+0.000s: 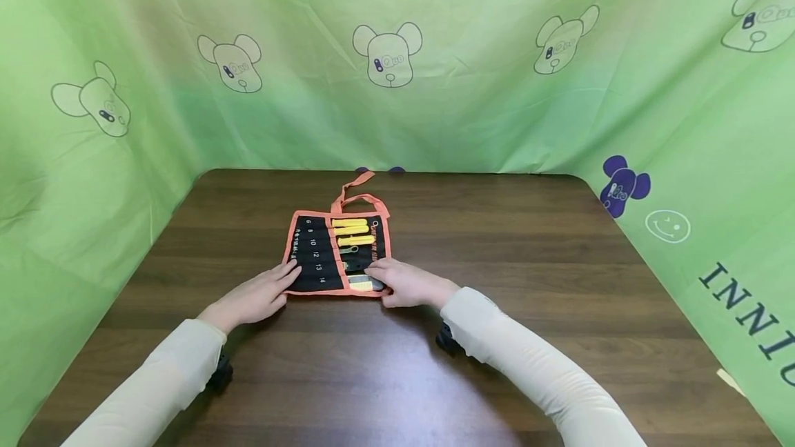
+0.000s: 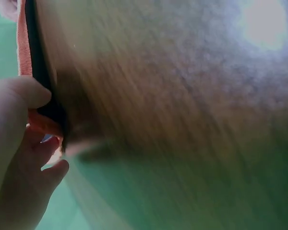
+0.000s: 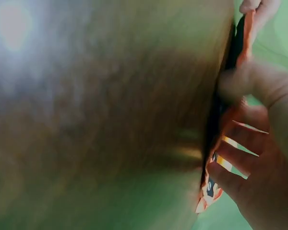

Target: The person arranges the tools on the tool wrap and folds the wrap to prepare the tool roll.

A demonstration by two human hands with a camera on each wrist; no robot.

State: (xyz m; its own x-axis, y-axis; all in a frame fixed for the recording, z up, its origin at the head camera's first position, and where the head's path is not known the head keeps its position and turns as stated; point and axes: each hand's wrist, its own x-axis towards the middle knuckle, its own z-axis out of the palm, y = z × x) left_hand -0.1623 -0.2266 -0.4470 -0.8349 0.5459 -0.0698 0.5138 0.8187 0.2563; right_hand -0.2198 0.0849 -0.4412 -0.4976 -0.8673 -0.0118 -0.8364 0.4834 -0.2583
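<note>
A black tool roll point(image 1: 313, 254) with orange trim lies spread on the table, numbers printed along its left pockets. Yellow-handled tools point(image 1: 356, 240) and a green-handled one fill its right pockets, with a yellow and grey utility knife point(image 1: 366, 283) at the near edge. My left hand point(image 1: 254, 295) pinches the roll's near left corner, thumb at the edge and fingers over the top. At the near right corner, my right hand point(image 1: 413, 283) grips the edge, its fingers over the tools. In the right wrist view, the roll's orange trim point(image 3: 247, 36) runs past the blurred thumb.
The brown wooden table point(image 1: 497, 240) extends all around the roll. Orange tie straps point(image 1: 360, 195) trail from its far edge. A green printed cloth point(image 1: 472, 116) hangs behind and at both sides of the table.
</note>
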